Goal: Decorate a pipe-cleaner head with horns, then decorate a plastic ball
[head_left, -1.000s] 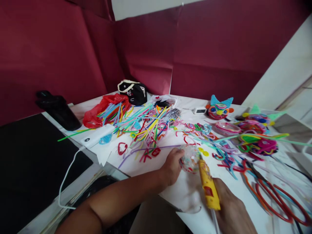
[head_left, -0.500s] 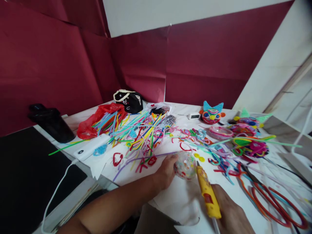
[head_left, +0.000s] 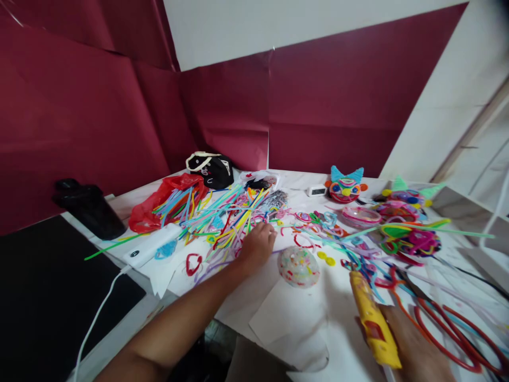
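Observation:
My left hand (head_left: 257,245) reaches over the white table (head_left: 302,323) into a heap of coloured bendy sticks (head_left: 226,212); its fingers curl down among them, and what they hold, if anything, is hidden. A clear dome speckled with colours (head_left: 298,266) lies on the table just right of that hand, untouched. My right hand (head_left: 413,350) at the lower right grips a yellow glue gun (head_left: 371,321), nozzle pointing up and away toward the dome.
A red plastic bag (head_left: 159,199), a black pouch (head_left: 210,168) and a black bottle (head_left: 89,208) stand at the left and back. Decorated domes and face-like pieces (head_left: 345,187) sit at the back right. Red hoops (head_left: 449,329) lie at the right. A white power bank (head_left: 153,245) with cable lies left.
My left hand let go of the speckled dome and moved up-left into the stick pile. The glue gun drew back to the right, away from the dome. The camera tilted up slightly.

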`<state>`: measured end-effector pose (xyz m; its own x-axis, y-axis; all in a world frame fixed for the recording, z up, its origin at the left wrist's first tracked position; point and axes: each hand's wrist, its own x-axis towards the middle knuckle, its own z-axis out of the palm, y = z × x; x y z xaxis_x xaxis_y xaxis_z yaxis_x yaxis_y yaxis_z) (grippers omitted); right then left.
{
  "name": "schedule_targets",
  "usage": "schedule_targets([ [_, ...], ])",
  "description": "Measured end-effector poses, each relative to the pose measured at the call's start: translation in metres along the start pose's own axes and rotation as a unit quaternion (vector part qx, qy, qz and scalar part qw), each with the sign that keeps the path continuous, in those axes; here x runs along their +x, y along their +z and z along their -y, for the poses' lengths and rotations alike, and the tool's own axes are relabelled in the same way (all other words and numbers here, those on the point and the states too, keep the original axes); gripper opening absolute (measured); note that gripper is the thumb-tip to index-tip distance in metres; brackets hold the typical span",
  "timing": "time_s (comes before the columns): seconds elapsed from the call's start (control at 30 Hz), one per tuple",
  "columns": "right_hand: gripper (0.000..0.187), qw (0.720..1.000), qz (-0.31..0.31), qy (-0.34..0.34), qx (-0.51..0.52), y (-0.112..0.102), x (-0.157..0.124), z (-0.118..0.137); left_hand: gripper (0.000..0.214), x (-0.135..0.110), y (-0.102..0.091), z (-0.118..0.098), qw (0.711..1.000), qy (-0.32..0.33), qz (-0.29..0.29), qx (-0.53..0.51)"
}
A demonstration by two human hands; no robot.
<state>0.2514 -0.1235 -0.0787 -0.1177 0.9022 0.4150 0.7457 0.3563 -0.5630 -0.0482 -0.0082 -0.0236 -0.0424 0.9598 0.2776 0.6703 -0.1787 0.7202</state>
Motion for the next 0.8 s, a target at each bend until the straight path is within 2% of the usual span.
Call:
schedule_targets([
  [0.1,0.017,0.999,0.015,-0.021,-0.026,-0.008,0.005,-0.011,0.014,0.020,-0.003,0.009,0.995,-0.031,-0.009,0.093],
  [0.17,0.022,0.999,0.015,-0.025,-0.044,-0.013,0.007,-0.015,0.016,0.029,-0.002,0.014,0.989,-0.050,-0.002,0.137],
  [0.3,0.033,0.996,0.024,-0.028,-0.076,-0.014,0.010,-0.022,0.004,0.039,-0.006,0.019,0.983,-0.061,0.006,0.175],
  [0.37,0.037,0.995,0.033,-0.036,-0.082,-0.010,0.010,-0.028,0.010,0.043,-0.012,0.019,0.984,-0.052,-0.001,0.172],
  [0.5,0.040,0.993,0.037,-0.053,-0.098,-0.001,0.008,-0.034,0.014,0.051,-0.034,0.016,0.992,-0.012,-0.032,0.118],
  [0.63,0.039,0.994,0.022,0.001,-0.110,0.007,0.003,-0.024,0.015,0.056,-0.055,0.003,0.996,0.018,-0.085,0.014],
  [0.8,0.045,0.994,0.033,0.022,-0.099,0.012,0.001,-0.014,0.020,0.058,-0.064,-0.020,0.982,0.033,-0.100,-0.159],
])
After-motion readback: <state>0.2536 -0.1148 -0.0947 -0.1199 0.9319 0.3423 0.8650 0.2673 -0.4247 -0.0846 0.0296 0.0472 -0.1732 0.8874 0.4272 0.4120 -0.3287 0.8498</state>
